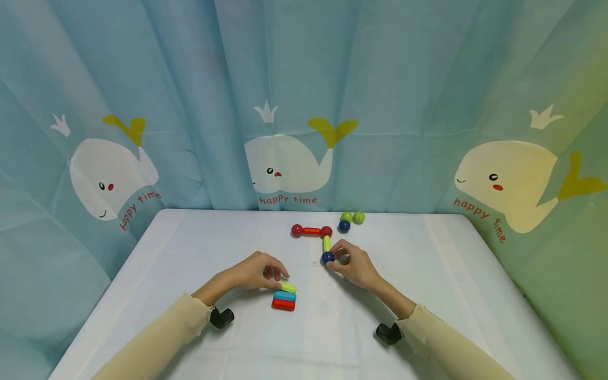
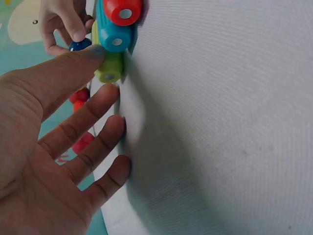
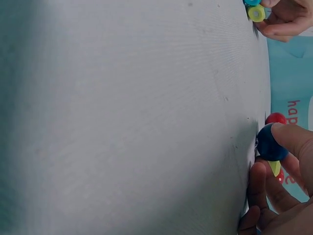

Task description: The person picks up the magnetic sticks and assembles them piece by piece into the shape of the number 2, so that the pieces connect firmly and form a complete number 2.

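Right hand (image 1: 353, 266) pinches near blue ball (image 1: 327, 257), seemingly steadying it; left hand (image 1: 256, 271), grip wide, thumbs left green rod (image 1: 288, 288).

A light blue curtain (image 1: 404, 79) hangs behind the white table (image 1: 190, 248) – it falls softly and not quite flat. On it are printed three pale whales (image 1: 299, 169) with yellow tails (image 1: 331, 135), white crowns (image 1: 266, 113) and red words (image 1: 288, 200), "happy time" – toward the right, the colour becomes yellowish green.
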{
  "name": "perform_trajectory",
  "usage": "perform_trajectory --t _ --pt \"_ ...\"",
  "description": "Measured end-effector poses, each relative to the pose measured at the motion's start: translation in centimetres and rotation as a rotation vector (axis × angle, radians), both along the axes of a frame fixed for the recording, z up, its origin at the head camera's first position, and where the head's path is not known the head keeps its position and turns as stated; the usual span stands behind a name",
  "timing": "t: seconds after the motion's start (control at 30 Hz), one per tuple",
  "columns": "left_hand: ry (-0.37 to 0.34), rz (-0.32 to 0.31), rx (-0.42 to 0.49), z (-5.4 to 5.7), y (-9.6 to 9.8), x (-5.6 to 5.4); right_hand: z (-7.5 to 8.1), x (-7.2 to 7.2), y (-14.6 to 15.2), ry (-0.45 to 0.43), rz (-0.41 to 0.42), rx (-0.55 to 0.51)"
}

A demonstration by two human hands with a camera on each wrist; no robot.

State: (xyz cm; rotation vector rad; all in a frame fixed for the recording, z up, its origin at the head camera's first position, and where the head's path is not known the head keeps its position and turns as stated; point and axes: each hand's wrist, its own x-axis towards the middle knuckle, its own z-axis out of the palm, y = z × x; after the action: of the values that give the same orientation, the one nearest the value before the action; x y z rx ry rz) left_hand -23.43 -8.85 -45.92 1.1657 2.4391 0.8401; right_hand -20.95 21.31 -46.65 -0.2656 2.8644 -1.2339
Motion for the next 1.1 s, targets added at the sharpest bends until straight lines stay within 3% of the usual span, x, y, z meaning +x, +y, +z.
perform_trajectory --t 0.17,0.7,1.1 --pt "0.036 0.007 0.014 -0.1 0.1 0.2 0.0 0.0 0.0 -0.001 0.0 -0.001" --pt "0.043 0.042 0.026 -0.3 0.1 0.1 0.0 0.0 -0.1 0.0 -0.006 -0.005" --pt "0.082 0.178 0.084 0.5 0.9 -1.5 0.0 -0.1 0.0 0.008 0.014 0.005"
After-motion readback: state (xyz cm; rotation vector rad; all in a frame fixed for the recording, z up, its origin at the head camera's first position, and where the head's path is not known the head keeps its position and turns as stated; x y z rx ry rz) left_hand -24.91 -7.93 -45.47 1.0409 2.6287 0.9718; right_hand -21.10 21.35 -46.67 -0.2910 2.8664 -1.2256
